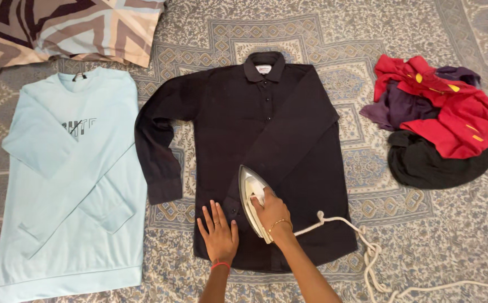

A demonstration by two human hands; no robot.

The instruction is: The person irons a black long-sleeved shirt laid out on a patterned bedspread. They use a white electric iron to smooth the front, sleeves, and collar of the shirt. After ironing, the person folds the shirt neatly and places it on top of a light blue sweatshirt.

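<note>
A black button-up shirt [266, 129] lies flat on a patterned bedspread [367, 33], collar away from me, its right sleeve folded across the front. My right hand [271, 212] grips the handle of a white and silver iron [248, 188] resting on the shirt's lower front. My left hand [218, 233] lies flat with fingers spread on the shirt's hem, just left of the iron. A white cord [361, 247] runs from the iron off to the right.
A light blue long-sleeved top [70, 185] lies flat at the left. A heap of red, purple and black clothes [437, 120] sits at the right. A patterned pillow [70, 28] lies at the top left corner.
</note>
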